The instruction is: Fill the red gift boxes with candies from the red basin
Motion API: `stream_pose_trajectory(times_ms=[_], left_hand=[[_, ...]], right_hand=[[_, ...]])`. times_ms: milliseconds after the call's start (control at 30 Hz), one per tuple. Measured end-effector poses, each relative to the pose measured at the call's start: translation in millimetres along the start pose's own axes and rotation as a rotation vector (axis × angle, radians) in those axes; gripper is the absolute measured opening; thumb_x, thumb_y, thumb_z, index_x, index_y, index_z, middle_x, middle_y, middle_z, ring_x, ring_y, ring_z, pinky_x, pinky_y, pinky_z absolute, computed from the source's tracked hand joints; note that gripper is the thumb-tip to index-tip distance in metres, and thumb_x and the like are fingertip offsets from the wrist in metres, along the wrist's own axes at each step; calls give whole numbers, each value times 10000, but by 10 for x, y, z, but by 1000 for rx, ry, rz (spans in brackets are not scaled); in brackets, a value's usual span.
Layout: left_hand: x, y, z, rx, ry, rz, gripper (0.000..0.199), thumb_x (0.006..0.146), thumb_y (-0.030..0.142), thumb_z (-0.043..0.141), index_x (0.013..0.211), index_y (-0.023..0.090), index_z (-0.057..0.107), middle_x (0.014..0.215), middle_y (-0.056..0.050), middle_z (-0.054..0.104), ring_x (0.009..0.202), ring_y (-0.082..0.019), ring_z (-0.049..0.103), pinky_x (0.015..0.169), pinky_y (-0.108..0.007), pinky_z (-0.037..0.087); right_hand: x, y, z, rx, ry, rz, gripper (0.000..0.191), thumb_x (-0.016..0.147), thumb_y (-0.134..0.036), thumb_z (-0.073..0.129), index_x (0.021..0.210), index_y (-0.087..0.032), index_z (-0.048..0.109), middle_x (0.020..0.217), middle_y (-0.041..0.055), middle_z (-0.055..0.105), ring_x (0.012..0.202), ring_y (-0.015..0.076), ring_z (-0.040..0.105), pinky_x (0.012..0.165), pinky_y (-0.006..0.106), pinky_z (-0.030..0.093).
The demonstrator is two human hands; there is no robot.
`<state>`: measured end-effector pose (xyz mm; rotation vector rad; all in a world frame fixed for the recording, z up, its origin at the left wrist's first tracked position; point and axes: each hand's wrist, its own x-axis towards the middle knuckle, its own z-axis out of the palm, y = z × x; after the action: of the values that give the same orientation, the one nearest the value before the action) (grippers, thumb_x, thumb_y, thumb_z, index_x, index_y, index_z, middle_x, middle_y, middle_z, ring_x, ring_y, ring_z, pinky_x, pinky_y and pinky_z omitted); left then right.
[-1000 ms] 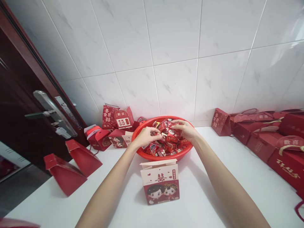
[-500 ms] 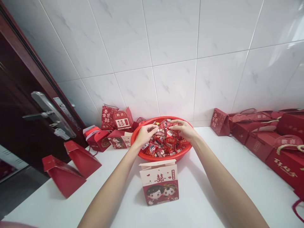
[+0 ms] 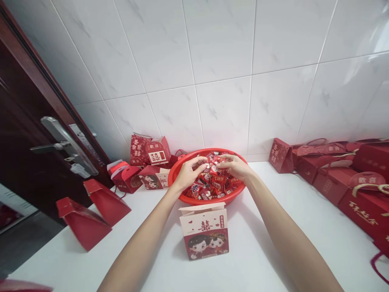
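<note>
Step in hand, prob.: picking thru wrapped sweets (image 3: pixel 216 184) in red basin (image 3: pixel 235 195), just behind upright printed box (image 3: pixel 205 239). L hand (image 3: pixel 187 175) & R hand (image 3: pixel 238 167) both part-curled over pile, fingertips near each other; can't tell if either grips a sweet. Next move likely calls for light pinch, clear of adj. wrappers.

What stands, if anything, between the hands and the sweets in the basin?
Nothing visible: left hand and right hand are both over the basin, fingers at the sweets. The box stands on the near side, out of the way.
</note>
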<state>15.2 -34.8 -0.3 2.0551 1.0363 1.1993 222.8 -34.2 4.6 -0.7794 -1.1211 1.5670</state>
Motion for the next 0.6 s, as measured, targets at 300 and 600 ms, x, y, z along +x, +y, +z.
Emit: stream_pose_trajectory(times_ms=[300,600], left_hand=[[0,-40,5,12,15,-27,384,857,366,588,1178,160,636,1022,-73,721,960,-208,670,896,-352,534],[4,-15,-10,71,-110,-80,392,837,392,623,1133,143,685,1115,-103,728,938,-233,679,857,-363,538]], right_hand=[[8,14,-23,-48,45,-34,347,478,-133,828,778,-199,666,647,-16,698,615,157,656,625,288,539],[21,49,-37,-101,63,-96,379,473,-176,828,813,-200,660,684,-10,709,638,165,658,653,303,532]])
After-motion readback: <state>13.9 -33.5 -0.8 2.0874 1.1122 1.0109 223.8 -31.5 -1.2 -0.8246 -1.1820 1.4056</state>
